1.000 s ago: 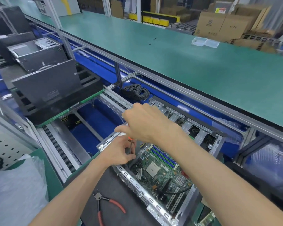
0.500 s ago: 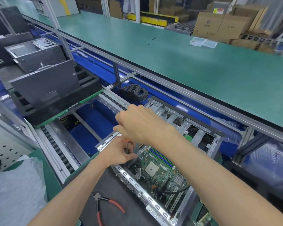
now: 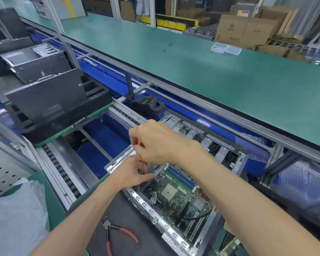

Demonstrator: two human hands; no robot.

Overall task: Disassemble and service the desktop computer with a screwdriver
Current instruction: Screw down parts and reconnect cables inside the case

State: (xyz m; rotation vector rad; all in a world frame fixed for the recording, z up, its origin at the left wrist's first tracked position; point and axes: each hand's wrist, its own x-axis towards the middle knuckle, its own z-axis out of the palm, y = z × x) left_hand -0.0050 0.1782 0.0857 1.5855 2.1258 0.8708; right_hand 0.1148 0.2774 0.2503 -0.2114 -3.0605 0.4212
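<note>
Servicing step: screw work at far-left corner of open desktop computer [image 3: 175,193] on bench. Right hand [image 3: 155,141] fingers grip screwdriver [image 3: 141,163] handle from above; left hand [image 3: 131,172] fingers pinch shaft. Screwdriver near-upright, long axis vertical, tip down into chassis. Next move likely needs steady turning, tip seated.

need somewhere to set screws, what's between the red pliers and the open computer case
In the head view, only a bare strip of dark grey mat separates the red-handled pliers from the open computer case.
</note>
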